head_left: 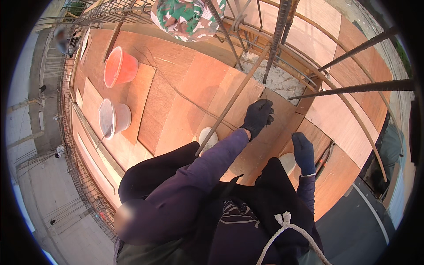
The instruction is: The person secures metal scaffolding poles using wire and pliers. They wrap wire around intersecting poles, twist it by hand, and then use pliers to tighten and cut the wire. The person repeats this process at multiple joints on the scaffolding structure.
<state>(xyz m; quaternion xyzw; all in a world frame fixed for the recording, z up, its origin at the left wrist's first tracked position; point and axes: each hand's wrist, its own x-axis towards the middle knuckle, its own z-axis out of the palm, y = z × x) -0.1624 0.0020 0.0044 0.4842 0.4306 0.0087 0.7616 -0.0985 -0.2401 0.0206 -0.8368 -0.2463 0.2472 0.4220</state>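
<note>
We look down on a deck of reddish plywood sheets (176, 101), and we take the long rusty rebar rod (234, 97) slanting across it as our landmark. Our left hand (258, 115), in a dark glove, sits just to the right of that rod, at about its middle, fingers curled down against the plywood; whether its grip is clamped on a thin wire there or simply pressed together we cannot tell. Our right hand (304, 152), in a blue glove, hangs farther right of the rod and lower, fingers loosely together, holding nothing we can see. The rod's lower end stops beside a pale shoe toe (207, 138). Well to the left of the rod lie two buckets on their sides, an orange bucket (119, 67) higher and a white bucket (114, 118) below it. Beyond the rod's upper end rises a cage of rebar bars (282, 31), and a person in a camouflage-patterned garment (185, 17) stands past it. A white rope (282, 229) hangs at our waist.
</note>
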